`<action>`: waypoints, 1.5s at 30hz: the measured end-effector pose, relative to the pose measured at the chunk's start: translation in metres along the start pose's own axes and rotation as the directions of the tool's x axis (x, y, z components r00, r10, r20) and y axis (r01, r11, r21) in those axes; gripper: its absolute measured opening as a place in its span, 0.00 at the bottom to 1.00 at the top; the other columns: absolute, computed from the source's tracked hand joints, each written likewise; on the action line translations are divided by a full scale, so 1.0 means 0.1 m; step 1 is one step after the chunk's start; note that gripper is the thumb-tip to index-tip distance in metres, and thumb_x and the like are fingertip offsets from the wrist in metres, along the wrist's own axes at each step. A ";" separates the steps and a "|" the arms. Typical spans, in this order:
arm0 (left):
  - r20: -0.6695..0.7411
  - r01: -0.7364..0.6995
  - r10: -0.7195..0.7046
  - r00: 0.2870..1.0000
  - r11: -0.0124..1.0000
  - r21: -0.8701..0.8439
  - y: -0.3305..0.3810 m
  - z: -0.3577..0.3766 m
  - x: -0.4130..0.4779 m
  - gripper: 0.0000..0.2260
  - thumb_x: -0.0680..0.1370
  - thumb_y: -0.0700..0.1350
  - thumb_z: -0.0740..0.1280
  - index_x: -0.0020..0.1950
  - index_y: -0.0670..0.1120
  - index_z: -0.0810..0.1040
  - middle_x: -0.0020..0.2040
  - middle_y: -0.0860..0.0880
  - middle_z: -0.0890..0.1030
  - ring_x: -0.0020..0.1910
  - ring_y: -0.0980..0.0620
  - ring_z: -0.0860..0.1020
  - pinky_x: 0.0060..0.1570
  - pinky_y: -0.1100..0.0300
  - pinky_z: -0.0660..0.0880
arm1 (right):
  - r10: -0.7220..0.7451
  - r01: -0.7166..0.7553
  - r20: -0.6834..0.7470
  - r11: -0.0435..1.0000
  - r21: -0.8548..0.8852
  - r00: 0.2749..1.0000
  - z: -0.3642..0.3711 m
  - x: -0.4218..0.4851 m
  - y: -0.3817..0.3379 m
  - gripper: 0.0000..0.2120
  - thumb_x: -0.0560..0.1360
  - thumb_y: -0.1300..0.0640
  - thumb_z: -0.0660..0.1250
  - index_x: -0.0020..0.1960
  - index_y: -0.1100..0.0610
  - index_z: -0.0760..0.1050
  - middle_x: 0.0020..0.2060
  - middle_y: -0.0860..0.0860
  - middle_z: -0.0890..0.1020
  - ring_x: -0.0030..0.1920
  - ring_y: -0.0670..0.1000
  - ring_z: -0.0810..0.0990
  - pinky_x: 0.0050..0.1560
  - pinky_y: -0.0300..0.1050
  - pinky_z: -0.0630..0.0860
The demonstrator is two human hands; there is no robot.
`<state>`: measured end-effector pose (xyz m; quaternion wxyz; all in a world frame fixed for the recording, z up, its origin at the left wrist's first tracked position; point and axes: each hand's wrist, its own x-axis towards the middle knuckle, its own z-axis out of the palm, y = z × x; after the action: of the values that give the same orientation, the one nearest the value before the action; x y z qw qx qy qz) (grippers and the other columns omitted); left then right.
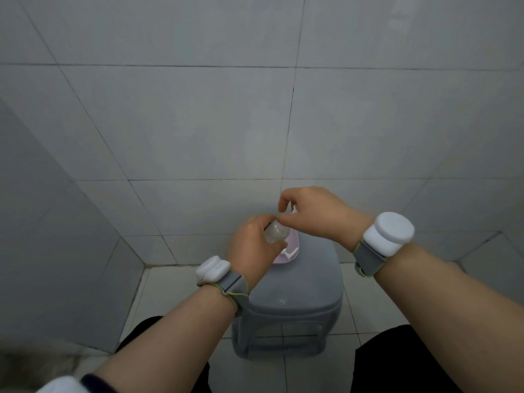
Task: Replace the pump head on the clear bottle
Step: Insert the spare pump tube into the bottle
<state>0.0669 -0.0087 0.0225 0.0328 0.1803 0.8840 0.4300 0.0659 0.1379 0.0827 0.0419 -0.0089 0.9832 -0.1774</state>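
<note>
**Two hands meet over a grey stool, bottle and pump between them**

A person seated before a grey plastic stool works with both bare hands just above its far edge, in a corner of pale tiled wall and white tiled floor. The left hand is wrapped around a small clear bottle, fingers curled about its body so that only the upper shoulder of the bottle shows, tilted towards the right hand. The right hand is closed in a pinch directly above the bottle's neck, thumb and fingertips gathered on the white pump head, of which only a sliver shows between the fingers. Whether the pump is already seated on the neck cannot be told, as the fingers hide the joint and the frame is slightly blurred there. Under the hands, on the stool's top near its far edge, lies a pale pink tray with a small white piece in it; the bottle is held above the tray, not resting on it. Each wrist carries a white device on a grey strap, the left and the right. Dark trouser legs frame the stool on either side.
</note>
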 end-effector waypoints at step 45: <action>0.126 0.203 -0.164 0.978 0.879 -0.433 0.17 0.05 0.05 0.19 0.69 0.40 0.75 0.60 0.43 0.79 0.50 0.44 0.84 0.50 0.48 0.82 0.56 0.48 0.78 | 0.305 -0.060 -0.108 0.494 0.868 0.946 0.28 -0.22 0.06 0.09 0.69 0.58 0.75 0.49 0.59 0.84 0.44 0.56 0.87 0.43 0.47 0.84 0.45 0.36 0.79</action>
<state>0.0686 0.0064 0.0325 0.1512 0.1019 0.7737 0.6067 0.0902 0.1345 0.0559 -0.0631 0.1399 0.7597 -0.6319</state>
